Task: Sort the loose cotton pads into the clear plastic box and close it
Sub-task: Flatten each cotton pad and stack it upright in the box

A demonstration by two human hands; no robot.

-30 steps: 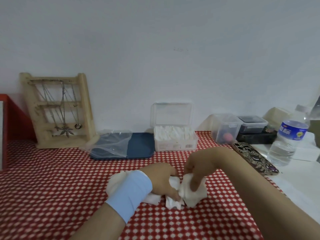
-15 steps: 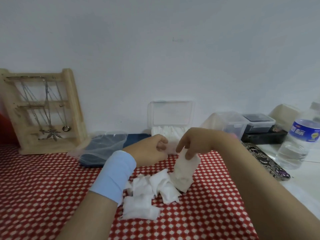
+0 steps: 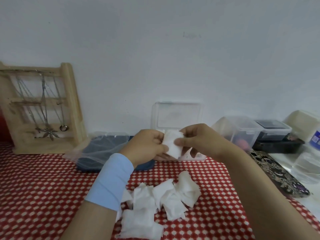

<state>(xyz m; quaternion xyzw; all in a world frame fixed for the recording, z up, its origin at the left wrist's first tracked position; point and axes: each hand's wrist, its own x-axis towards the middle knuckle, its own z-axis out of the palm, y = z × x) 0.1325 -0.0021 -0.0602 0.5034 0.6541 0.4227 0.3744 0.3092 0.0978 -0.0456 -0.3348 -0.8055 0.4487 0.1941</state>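
Pinching one cotton pad (image 3: 173,144) from both sides: gripped at its left edge by the curled left hand (image 3: 147,147), and by the right hand (image 3: 199,141) with thumb on the face and fingers behind; held up off the table (image 3: 43,187), directly in front of the clear plastic box (image 3: 199,155); open by the wall, with lid (image 3: 176,115) upright and base mostly hidden behind the hands. Lying in an overlapping heap on the red checked cloth nearer the body: the other loose pads (image 3: 162,200), well apart from the box; probably a good way from closing.

Likely slips from here: dropping the pad short of the rim, given a light pinch on something soft and floppy; crumpling it on entry and wasting room; knocking the upright lid down with a knuckle while reaching in; dragging the heap about with the blue cuff (image 3: 110,181), right beside it; overfilling, and so no clean latch.
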